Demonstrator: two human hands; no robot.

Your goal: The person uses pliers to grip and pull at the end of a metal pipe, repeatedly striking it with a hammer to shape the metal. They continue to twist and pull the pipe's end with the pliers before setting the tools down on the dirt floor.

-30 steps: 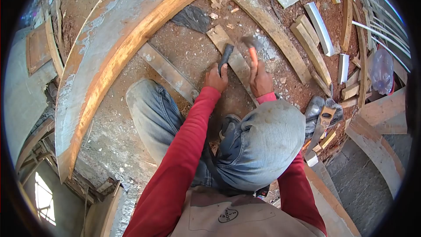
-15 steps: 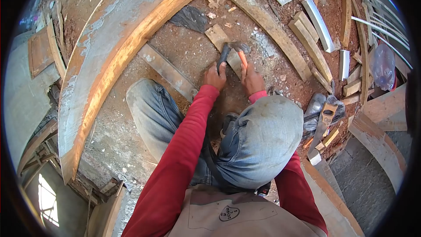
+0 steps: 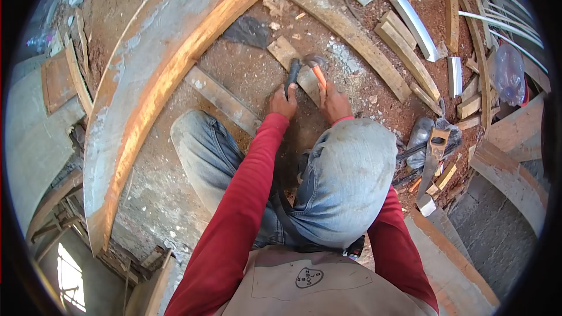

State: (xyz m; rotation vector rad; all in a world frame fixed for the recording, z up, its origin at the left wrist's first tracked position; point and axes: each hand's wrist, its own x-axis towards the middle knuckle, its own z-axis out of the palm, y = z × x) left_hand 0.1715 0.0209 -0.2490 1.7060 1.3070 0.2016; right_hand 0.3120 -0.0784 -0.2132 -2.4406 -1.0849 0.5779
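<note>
My left hand is closed round a black handle, whose far end lies over a short wooden board on the ground. Just to its right, my right hand grips the orange handle of a hammer. The dark hammer head is over the same board, close to the tip of the black handle. Whether the two touch is hard to tell. Both hands are in front of my bent knees.
A large curved wooden form arches along the left. Curved planks lie at the upper right. A handsaw rests beside plastic bags at the right, below a clear plastic bottle. Another board lies beyond my left knee.
The camera view has shifted slightly, so most ground objects appear moved. The hammer head has turned a little in my right hand's grip. Both hands keep their hold.
</note>
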